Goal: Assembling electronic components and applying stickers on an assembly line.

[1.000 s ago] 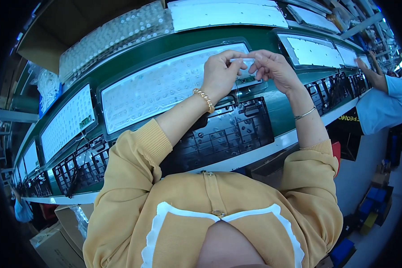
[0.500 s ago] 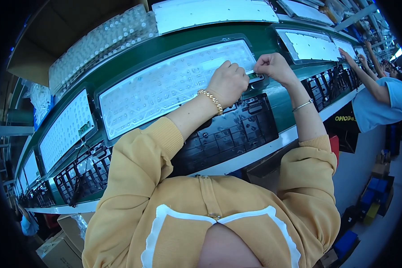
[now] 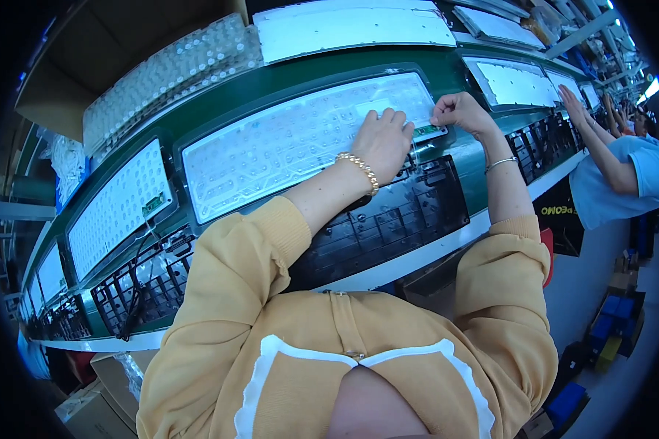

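Observation:
In front of me lies a white translucent keyboard membrane sheet [image 3: 271,150] dotted with small domes, in a dark-rimmed keyboard frame. A small green circuit board [image 3: 427,132] sits at its right end. My left hand [image 3: 383,145], with a beaded bracelet, rests over that end of the sheet. Its fingers are curled under, hiding the tips. Just beyond the board, my right hand [image 3: 461,114] is closed in a pinch; anything between its fingertips is too small to make out. Below the sheet lies a black plastic keyboard shell [image 3: 388,227], partly behind my left forearm.
Another dotted keyboard sheet [image 3: 121,208] and a black shell [image 3: 143,282] lie to the left on the green bench. White panels [image 3: 355,25] and stacked clear domed sheets [image 3: 168,77] line the back. At right, a co-worker in light blue [image 3: 619,175] reaches over similar panels.
The keyboard sheet, its frame and the black shell have shifted slightly right. Both my hands have moved a little right with them. The co-worker's hands are raised higher.

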The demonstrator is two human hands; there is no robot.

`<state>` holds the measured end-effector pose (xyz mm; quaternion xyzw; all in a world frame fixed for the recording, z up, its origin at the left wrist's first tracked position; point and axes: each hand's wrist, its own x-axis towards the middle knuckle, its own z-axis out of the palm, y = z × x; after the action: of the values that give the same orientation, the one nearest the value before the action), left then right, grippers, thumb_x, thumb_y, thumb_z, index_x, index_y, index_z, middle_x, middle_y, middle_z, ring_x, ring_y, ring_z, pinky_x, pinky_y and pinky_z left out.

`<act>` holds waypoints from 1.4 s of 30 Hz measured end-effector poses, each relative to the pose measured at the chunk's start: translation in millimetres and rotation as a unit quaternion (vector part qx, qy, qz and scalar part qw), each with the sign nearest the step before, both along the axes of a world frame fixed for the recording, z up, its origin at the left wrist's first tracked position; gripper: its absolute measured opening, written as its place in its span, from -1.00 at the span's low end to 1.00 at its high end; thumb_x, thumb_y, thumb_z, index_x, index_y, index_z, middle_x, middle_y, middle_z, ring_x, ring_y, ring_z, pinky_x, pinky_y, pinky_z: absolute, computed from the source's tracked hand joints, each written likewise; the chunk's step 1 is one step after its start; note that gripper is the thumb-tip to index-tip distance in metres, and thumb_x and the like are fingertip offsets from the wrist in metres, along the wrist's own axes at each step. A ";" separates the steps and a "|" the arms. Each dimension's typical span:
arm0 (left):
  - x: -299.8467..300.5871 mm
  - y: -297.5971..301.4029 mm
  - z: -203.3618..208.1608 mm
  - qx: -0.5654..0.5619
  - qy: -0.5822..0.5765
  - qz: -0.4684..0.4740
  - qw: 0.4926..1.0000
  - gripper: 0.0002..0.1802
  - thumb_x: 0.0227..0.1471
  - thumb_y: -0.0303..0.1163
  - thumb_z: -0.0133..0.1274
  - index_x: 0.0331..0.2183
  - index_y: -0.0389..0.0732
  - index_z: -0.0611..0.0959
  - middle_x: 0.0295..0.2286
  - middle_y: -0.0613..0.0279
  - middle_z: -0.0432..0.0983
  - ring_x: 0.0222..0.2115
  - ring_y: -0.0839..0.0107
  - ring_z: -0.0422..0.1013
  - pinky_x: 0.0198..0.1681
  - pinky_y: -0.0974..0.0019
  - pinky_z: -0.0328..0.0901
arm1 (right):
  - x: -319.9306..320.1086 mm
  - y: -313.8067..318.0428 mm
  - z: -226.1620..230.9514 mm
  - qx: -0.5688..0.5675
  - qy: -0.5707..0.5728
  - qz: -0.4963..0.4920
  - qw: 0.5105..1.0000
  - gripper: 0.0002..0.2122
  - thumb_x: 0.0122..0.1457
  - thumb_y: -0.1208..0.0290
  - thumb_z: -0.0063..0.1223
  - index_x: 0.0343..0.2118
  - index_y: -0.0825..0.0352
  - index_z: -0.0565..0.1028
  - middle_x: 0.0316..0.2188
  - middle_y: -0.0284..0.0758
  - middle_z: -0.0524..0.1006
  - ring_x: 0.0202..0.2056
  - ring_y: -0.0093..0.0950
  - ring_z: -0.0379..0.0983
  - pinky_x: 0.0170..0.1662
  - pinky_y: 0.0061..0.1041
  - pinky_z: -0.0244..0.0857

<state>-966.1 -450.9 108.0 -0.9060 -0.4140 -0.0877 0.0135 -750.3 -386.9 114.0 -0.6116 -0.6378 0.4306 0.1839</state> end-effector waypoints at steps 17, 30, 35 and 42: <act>-234.2 -106.2 16.4 -0.138 0.014 0.115 0.984 -0.01 -0.16 0.03 0.13 0.18 -0.23 0.08 0.20 -0.05 -0.13 0.24 0.06 -0.28 0.24 -0.06 -0.32 | -250.9 69.7 -9.6 0.454 -0.364 0.062 0.811 -0.68 0.09 0.15 0.05 -0.18 0.26 0.45 -0.25 -0.32 0.52 -0.32 -0.37 0.48 -0.22 -0.45 0.34; -248.6 -107.5 11.7 -0.129 0.006 0.076 0.989 0.04 -0.19 -0.01 0.18 0.16 -0.36 0.07 0.18 -0.11 -0.09 0.23 0.07 -0.19 0.23 -0.08 -0.27 | -275.0 80.2 -0.4 0.414 -0.467 0.225 0.748 -0.74 0.19 0.17 -0.12 -0.24 0.27 0.43 -0.40 -0.27 0.54 -0.39 -0.38 0.50 -0.28 -0.47 0.33; -250.7 -119.1 17.2 -0.084 0.049 0.054 0.994 -0.01 -0.21 -0.03 0.19 0.11 -0.42 0.15 0.15 -0.15 0.01 0.21 0.06 -0.11 0.21 -0.06 -0.22 | -296.3 62.9 12.6 0.369 -0.465 0.224 0.773 -0.68 0.19 0.09 -0.15 -0.26 0.27 0.43 -0.45 -0.25 0.54 -0.42 -0.37 0.51 -0.32 -0.45 0.35; -253.2 -112.4 19.5 -0.089 0.053 0.048 0.993 -0.12 -0.16 -0.08 0.16 0.09 -0.39 0.22 0.12 -0.11 0.10 0.17 0.10 0.01 0.21 0.04 -0.14 | -327.1 51.1 0.2 0.367 -0.478 0.175 0.779 -0.66 0.26 0.14 -0.29 -0.18 0.33 0.39 -0.45 -0.25 0.55 -0.45 -0.34 0.51 -0.41 -0.46 0.37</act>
<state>-1219.3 -563.3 127.5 -0.8861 -0.4616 -0.0016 -0.0413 -1077.4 -335.8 114.3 -0.5030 -0.8494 -0.1590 -0.0123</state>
